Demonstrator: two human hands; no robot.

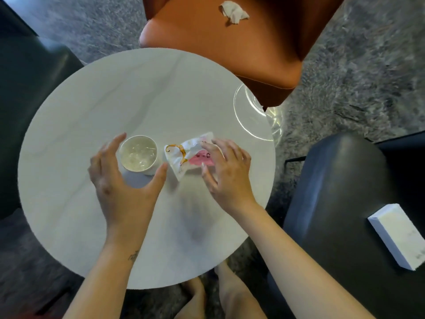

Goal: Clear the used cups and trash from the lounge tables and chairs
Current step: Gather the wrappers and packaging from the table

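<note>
A white paper cup [138, 153] stands upright near the middle of the round white table [138, 93]. My left hand [119, 180] is spread wide around the cup's near side, thumb and fingers apart and not touching it. Right of the cup lies a crumpled white wrapper [184, 155] with pink and orange print. My right hand [226, 171] hovers over the wrapper's right part with fingers bent, its fingertips at the paper. A crumpled white tissue [234, 11] lies on the orange chair [230, 47] beyond the table.
A white box [399, 236] lies on the dark chair [340, 192] at the right. Another dark chair [27, 88] stands at the left. A clear round base [250, 116] shows at the table's right edge. Grey carpet surrounds the table; my legs are below it.
</note>
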